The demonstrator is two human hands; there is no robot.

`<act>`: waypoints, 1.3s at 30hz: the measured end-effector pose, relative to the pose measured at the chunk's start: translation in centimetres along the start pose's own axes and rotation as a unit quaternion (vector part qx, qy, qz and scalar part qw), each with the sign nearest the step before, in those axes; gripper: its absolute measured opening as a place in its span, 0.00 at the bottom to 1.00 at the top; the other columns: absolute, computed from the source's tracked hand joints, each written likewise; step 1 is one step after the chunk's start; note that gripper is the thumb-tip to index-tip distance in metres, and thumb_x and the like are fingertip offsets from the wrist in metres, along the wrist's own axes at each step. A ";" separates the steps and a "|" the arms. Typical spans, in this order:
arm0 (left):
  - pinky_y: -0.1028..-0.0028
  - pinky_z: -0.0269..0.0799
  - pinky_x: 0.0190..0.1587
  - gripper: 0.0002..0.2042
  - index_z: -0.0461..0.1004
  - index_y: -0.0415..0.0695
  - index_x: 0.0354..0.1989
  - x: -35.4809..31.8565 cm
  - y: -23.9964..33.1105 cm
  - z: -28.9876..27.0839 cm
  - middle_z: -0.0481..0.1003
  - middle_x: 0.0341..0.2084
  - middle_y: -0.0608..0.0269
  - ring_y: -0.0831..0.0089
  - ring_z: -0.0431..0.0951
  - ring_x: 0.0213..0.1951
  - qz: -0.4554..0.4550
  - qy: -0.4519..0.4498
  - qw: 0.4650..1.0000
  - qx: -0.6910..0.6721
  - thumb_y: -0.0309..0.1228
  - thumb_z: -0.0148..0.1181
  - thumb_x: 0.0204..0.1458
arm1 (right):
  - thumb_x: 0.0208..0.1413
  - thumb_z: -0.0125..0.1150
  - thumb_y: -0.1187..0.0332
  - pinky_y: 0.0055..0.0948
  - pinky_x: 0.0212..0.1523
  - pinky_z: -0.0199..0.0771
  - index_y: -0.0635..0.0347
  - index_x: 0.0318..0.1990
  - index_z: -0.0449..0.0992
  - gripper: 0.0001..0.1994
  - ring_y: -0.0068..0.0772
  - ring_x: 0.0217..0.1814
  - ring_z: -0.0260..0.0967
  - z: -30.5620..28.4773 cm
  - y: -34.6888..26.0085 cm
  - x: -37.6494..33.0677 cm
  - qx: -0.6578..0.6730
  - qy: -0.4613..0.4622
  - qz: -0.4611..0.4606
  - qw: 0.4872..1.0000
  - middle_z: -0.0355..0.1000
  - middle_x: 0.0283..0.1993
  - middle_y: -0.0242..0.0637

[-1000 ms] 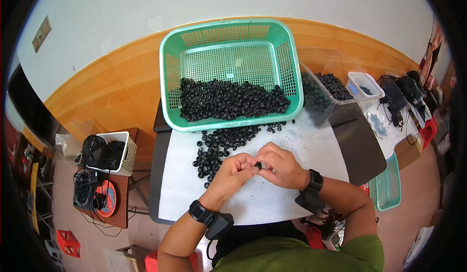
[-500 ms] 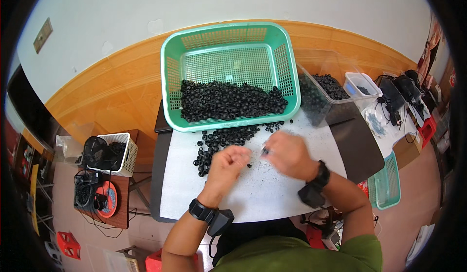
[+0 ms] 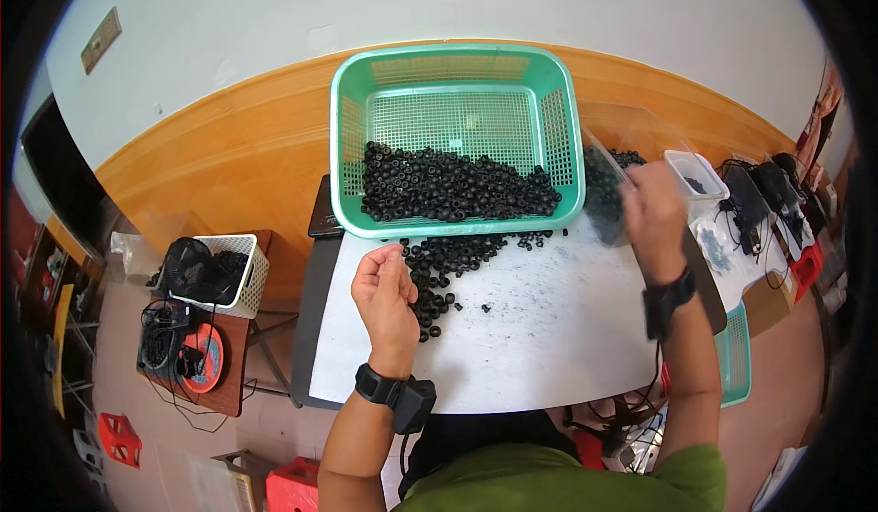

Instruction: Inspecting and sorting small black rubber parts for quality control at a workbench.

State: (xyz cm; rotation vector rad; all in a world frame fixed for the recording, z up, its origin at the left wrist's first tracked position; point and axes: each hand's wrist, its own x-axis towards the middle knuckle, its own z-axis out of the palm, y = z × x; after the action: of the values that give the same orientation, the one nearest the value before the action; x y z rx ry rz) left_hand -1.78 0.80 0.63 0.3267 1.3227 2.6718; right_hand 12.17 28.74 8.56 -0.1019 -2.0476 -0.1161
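Beside the left edge of a loose pile of small black ring-like parts (image 3: 450, 256), my left hand (image 3: 386, 294) is raised with its fingers curled and the thumb pressed on the index finger. Whatever it may be pinching is too small to make out. My right hand (image 3: 655, 208) is smeared by motion over the near side of a transparent plastic box (image 3: 605, 224), which holds more of the black parts. Its fingers cannot be read. A green mesh basket (image 3: 457, 231), tilted toward me, stands behind the pile with many of the same parts along its near side.
White sheeting (image 3: 540, 347) covers the table, strewn with dark crumbs and one stray part. A small white tub (image 3: 700, 203) stands at the right beside cables and dark pouches. On a low brown table at left are a white basket (image 3: 247, 279) and an orange dish (image 3: 212, 366).
My right hand has moved away from my left, right and outward to the transparent box. My left hand has shifted left, and the view has turned slightly.
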 end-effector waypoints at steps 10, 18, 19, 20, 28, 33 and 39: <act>0.84 0.52 0.17 0.06 0.70 0.38 0.34 0.2 -0.3 -0.4 0.60 0.14 0.74 0.87 0.55 0.16 -0.012 0.007 1.000 0.022 0.29 0.52 0.57 | 0.43 0.62 0.71 0.39 0.38 0.69 0.62 0.29 0.72 0.07 0.43 0.40 0.66 9.0 -13.7 -5.0 0.301 -0.386 -0.067 0.870 0.64 0.34 0.40; 0.84 0.53 0.17 0.05 0.72 0.39 0.31 0.1 -0.5 -0.2 0.63 0.15 0.75 0.88 0.58 0.16 -0.043 -0.025 0.998 0.040 0.28 0.54 0.56 | 0.39 0.61 0.75 0.38 0.37 0.69 0.61 0.33 0.72 0.10 0.42 0.40 0.67 8.7 -12.4 -5.4 0.348 -0.373 -0.049 0.859 0.65 0.34 0.38; 0.84 0.53 0.17 0.05 0.72 0.39 0.31 0.1 -0.6 -0.1 0.63 0.15 0.75 0.88 0.58 0.16 -0.044 -0.026 0.998 0.039 0.28 0.54 0.56 | 0.39 0.61 0.77 0.38 0.36 0.69 0.62 0.33 0.71 0.10 0.42 0.39 0.67 8.3 -11.9 -5.5 0.366 -0.366 -0.031 0.855 0.65 0.34 0.38; 0.85 0.55 0.18 0.05 0.72 0.39 0.33 -0.1 -0.7 -0.1 0.64 0.16 0.75 0.88 0.59 0.17 -0.060 -0.050 0.993 0.086 0.27 0.54 0.55 | 0.38 0.61 0.78 0.37 0.35 0.69 0.62 0.33 0.71 0.11 0.41 0.38 0.67 7.9 -11.4 -5.6 0.385 -0.360 -0.013 0.850 0.65 0.34 0.38; 0.81 0.67 0.33 0.09 0.74 0.38 0.43 -1.4 -3.0 0.2 0.74 0.31 0.70 0.84 0.69 0.31 -0.118 -0.301 0.928 0.186 0.26 0.53 0.56 | 0.39 0.61 0.83 0.21 0.24 0.65 0.62 0.36 0.73 0.13 0.22 0.25 0.62 5.3 -11.2 -5.6 0.505 -0.285 0.098 0.809 0.64 0.32 0.32; 0.82 0.68 0.34 0.08 0.75 0.38 0.41 -1.0 -2.3 0.1 0.75 0.30 0.66 0.82 0.71 0.30 -0.153 -0.318 0.920 0.171 0.23 0.54 0.54 | 0.40 0.63 0.82 0.19 0.23 0.60 0.61 0.37 0.75 0.13 0.17 0.23 0.58 5.3 -11.3 -5.7 0.514 -0.249 0.116 0.813 0.64 0.29 0.30; 0.83 0.67 0.32 0.09 0.76 0.38 0.38 -1.0 -0.9 0.3 0.73 0.25 0.70 0.83 0.71 0.28 -0.119 -0.233 0.947 0.184 0.18 0.59 0.48 | 0.41 0.65 0.77 0.23 0.24 0.63 0.61 0.37 0.75 0.12 0.23 0.22 0.60 5.6 -10.6 -5.8 0.500 -0.286 0.123 0.808 0.65 0.29 0.32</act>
State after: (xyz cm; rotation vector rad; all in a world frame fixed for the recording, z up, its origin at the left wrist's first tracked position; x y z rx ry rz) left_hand -0.73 1.38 -0.08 0.7350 1.5660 1.9741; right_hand 8.61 18.85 0.41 0.2940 -2.3916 1.2943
